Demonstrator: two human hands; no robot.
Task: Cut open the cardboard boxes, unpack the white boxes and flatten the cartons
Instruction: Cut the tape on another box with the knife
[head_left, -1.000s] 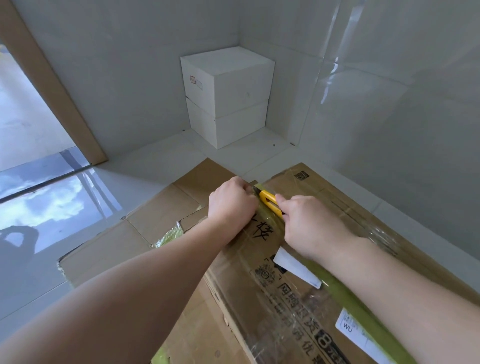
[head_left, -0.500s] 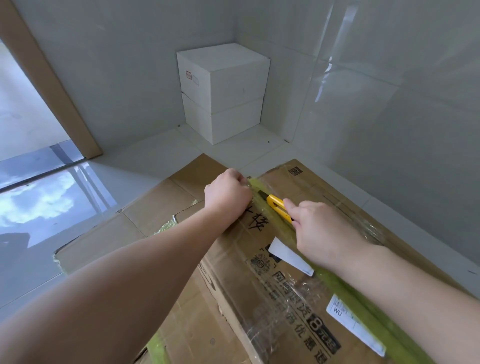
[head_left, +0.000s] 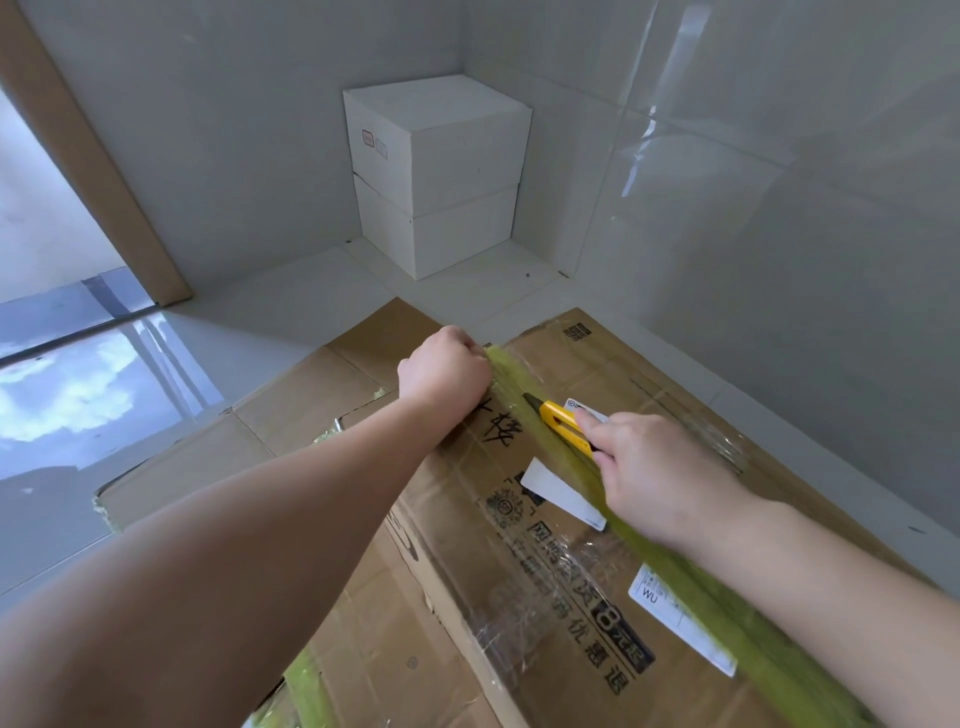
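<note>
A large brown cardboard box with black print fills the lower right, sealed along its top by a strip of green tape. My right hand grips a yellow utility knife whose blade sits in the tape seam. My left hand is curled over the far end of the box top, beside the tape's end. Two white boxes stand stacked in the room's corner.
A flattened brown carton lies on the pale tiled floor to the left of the box. Grey tiled walls close in behind and to the right. A wooden door frame and a glass pane are at the left.
My right hand has drawn the knife along the green tape toward me, away from my left hand. My left hand has stayed at the far end of the box.
</note>
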